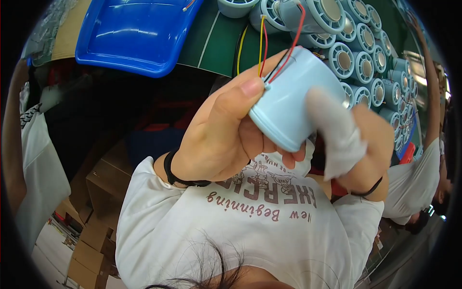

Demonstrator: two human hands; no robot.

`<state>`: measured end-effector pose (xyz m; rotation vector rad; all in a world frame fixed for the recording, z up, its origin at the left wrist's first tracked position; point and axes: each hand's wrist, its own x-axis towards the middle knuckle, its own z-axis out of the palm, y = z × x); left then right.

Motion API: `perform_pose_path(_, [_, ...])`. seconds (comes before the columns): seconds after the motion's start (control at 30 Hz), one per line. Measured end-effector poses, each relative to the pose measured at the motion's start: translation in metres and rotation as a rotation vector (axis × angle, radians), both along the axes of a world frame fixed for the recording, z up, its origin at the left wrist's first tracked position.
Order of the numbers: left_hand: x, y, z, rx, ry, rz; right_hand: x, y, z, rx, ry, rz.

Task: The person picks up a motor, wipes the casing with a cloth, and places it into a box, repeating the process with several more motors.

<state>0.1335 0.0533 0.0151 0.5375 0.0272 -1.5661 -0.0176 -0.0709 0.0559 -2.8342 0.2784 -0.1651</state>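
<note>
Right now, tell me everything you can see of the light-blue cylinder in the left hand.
The light-blue cylinder looks like smooth, slightly glossy plastic, with a stepped rim at its lower-left end. Red, black and yellow wires show at its edge near the thumb. It is held tilted in the air; its end faces are hidden. The left hand grips it, thumb at the rim. Something white and blurred at the right hand overlaps its right side; whether that touches cannot be told.

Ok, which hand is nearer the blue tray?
Left: the left hand holds the light-blue cylinder, below and right of the blue tray in picture; the right hand is farther right, beyond the cylinder.
</note>
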Motion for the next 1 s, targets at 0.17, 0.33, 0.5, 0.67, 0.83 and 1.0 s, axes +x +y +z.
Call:
perform_pose_path(0.17, [0.005, 0.006, -0.012, -0.049, 0.085, -0.011, 0.0, -0.028, -0.019, -0.245, -0.07, -0.228])
perform_pose_path(0.33, [0.021, 0.009, -0.018, -0.29, 0.225, -0.106, 0.0, -0.03, -0.022, 0.003, -0.208, -0.35])
perform_pose_path(0.5, [0.036, 0.017, -0.021, -0.26, 0.242, -0.191, -0.008, -0.038, -0.023, 0.081, -0.177, -0.367])
perform_pose_path(0.67, [0.045, 0.021, -0.03, -0.311, 0.283, -0.177, -0.003, -0.026, -0.026, 0.107, -0.155, -0.537])
perform_pose_path(0.83, [0.041, 0.025, -0.033, -0.275, 0.154, -0.128, 0.007, -0.024, -0.03, 0.038, -0.289, -0.428])
perform_pose_path(1.0, [0.052, 0.029, -0.043, -0.119, -0.766, 0.251, -0.004, -0.06, -0.001, -0.371, -0.601, -0.271])
